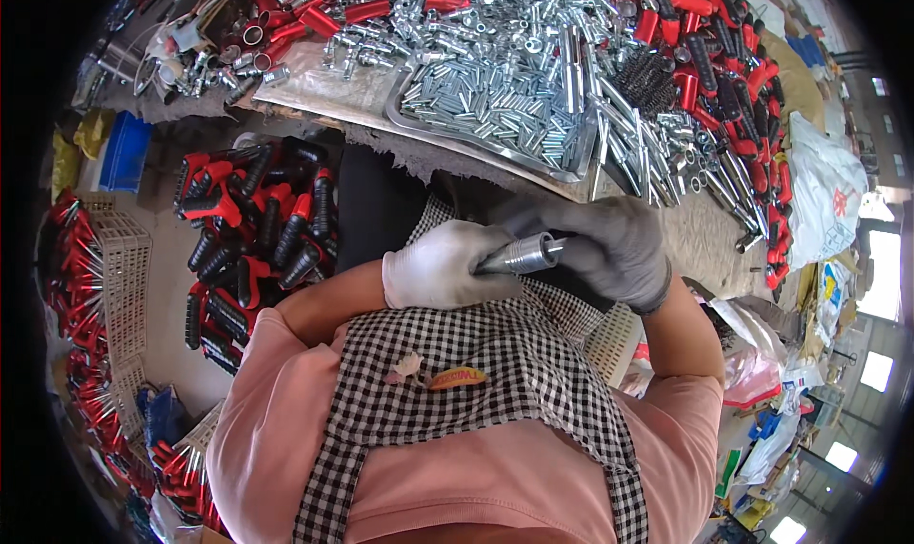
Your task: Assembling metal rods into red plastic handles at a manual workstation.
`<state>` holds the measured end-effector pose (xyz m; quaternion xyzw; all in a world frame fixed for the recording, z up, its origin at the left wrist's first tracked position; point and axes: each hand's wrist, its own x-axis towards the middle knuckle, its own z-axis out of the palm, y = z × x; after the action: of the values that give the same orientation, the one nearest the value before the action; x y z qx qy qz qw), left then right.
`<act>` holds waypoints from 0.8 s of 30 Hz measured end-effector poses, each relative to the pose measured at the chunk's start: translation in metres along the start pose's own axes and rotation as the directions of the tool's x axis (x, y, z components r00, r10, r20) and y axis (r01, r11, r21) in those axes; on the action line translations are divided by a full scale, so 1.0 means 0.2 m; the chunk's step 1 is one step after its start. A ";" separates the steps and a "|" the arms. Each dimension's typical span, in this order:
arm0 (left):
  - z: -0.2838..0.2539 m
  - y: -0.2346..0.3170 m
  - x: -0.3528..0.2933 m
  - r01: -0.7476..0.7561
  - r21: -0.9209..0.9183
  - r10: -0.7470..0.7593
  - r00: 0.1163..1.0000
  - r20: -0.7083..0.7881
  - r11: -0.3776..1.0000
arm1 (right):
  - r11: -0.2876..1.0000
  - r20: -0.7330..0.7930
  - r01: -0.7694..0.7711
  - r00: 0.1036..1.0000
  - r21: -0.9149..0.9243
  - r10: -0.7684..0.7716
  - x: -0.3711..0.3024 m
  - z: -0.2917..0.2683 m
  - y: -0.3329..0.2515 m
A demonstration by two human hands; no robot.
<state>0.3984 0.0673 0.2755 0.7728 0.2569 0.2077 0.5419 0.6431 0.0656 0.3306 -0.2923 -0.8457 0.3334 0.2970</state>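
Observation:
My left hand (438,266), in a white glove, is wrapped round a silvery metal tube (526,256) in front of my apron. The tube's ringed open end points right, and a short bright pin-like piece (558,244) shows at its mouth. Close beside that end, my right hand (614,251) in a grey glove has its fingers curled. They are partly smeared by motion, and what they hold is hidden. Beyond my hands, a metal tray (569,176) of short metal pins (495,101) lies on the workbench.
Loose metal fittings (533,16) and red sleeves (367,11) are heaped on the bench. Black-and-red handles (700,59) lie at the right, with long rods (633,149) beside them. More handles (276,216) are piled at the left, near a plastic crate (126,287).

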 end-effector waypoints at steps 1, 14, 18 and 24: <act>0.00 0.00 0.00 0.004 -0.006 -0.004 1.000 -0.014 1.000 | 0.968 0.032 -0.171 0.985 0.181 0.168 -0.02 -0.02 0.00; -0.02 0.03 0.00 0.064 0.035 -0.065 0.997 0.050 0.997 | 0.982 -0.004 -0.159 0.987 0.098 0.160 0.01 0.00 -0.02; 0.01 -0.01 0.00 0.036 -0.002 -0.036 0.999 0.029 0.999 | 0.994 0.000 0.079 0.997 -0.076 -0.079 0.05 0.05 -0.03; 0.09 -0.04 -0.01 -0.084 0.050 0.086 0.995 -0.046 0.995 | 0.949 0.069 -0.095 0.990 -0.299 0.121 -0.01 0.12 -0.02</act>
<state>0.4071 0.0548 0.2616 0.7905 0.2419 0.2430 0.5076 0.6253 0.0526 0.3183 -0.3644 -0.8808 0.2315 0.1946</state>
